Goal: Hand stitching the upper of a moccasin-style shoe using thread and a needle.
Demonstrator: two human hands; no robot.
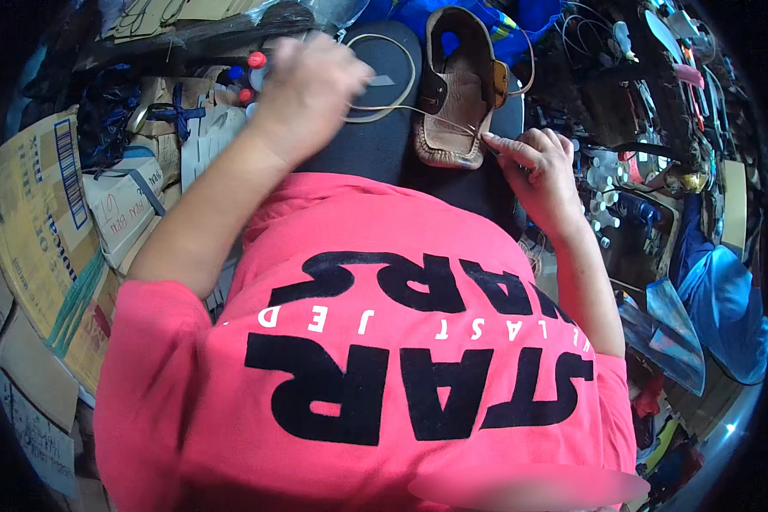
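A brown leather shoe (pixel 456 102), moccasin-like with a gathered toe seam, lies across my dark-clad thighs (pixel 363 141), its toe end toward me. A thin pale cord (pixel 414 109) runs from the shoe's front opening to my left hand (pixel 311 98). That hand is raised left of the shoe, blurred, its fingers closed around the cord. Part of the cord curls in a wide loop on my leg. My right hand (pixel 538 166) pinches the shoe's right edge near the toe with thumb and forefinger; the fingertips are partly hidden. A small pale scrap (pixel 381 81) rests within the loop.
Cardboard pieces (pixel 47 222) are stacked at the left, near bottles with red caps (pixel 257 60). Clutter with small white bottles (pixel 604 171) crowds the right side. Blue plastic sheeting (pixel 717 299) hangs lower right, and more blue plastic (pixel 508 38) lies beyond the shoe.
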